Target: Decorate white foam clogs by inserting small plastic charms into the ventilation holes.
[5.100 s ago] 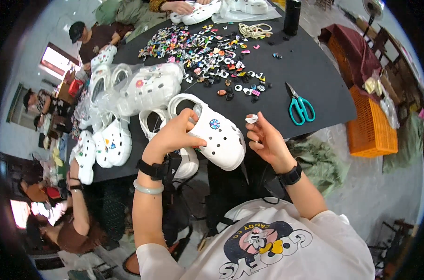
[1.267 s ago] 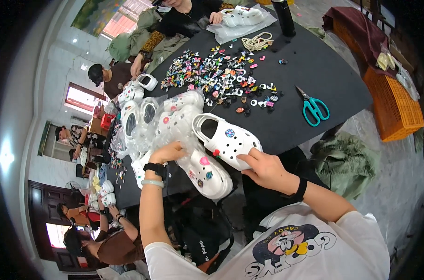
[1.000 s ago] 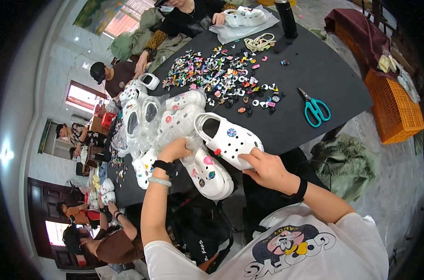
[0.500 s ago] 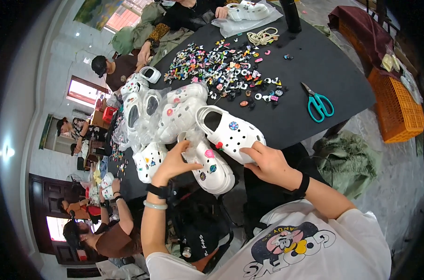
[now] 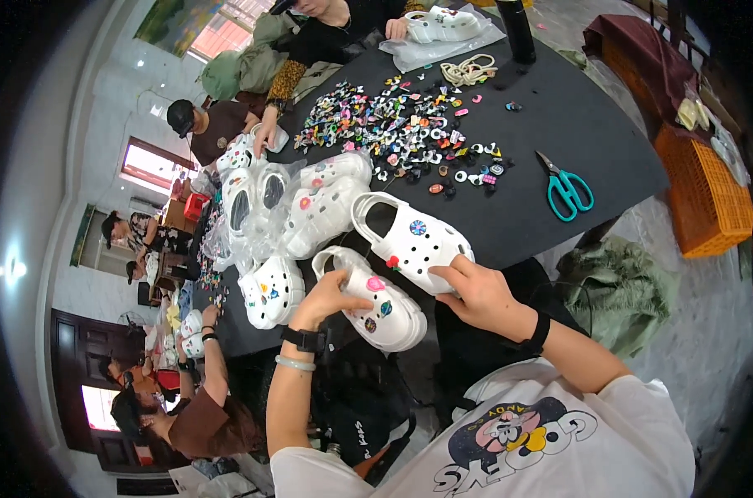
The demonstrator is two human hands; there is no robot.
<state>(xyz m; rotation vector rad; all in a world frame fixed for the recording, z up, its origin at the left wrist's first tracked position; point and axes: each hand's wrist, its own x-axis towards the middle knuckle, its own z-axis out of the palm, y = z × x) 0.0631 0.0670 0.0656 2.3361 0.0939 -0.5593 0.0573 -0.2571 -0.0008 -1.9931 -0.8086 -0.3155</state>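
Observation:
My right hand (image 5: 486,295) grips the toe edge of a white clog (image 5: 422,242) with a round blue charm and a red one; its thumb lies on top and its fingers go out of sight beneath. Beside it, on the left, is a second white clog (image 5: 393,319) with pink, green and dark charms. My left hand (image 5: 331,300) holds that one by its side, thumb across the upper. Both clogs point toward me at the near table edge. Another white clog (image 5: 270,292) with small charms sits just left of my left hand.
Several bagged white clogs (image 5: 322,207) lie beyond my hands. A heap of colourful shoe charms (image 5: 393,124) spreads across the black table (image 5: 517,224). Teal-handled scissors (image 5: 569,192), coiled cord (image 5: 467,70) and a dark bottle (image 5: 517,31) are farther right. Co-workers sit along the far and left sides.
My left hand has moved slightly right and closed on the second clog, which has shifted a little right. At the far left, a co-worker's hand has come down onto a white clog.

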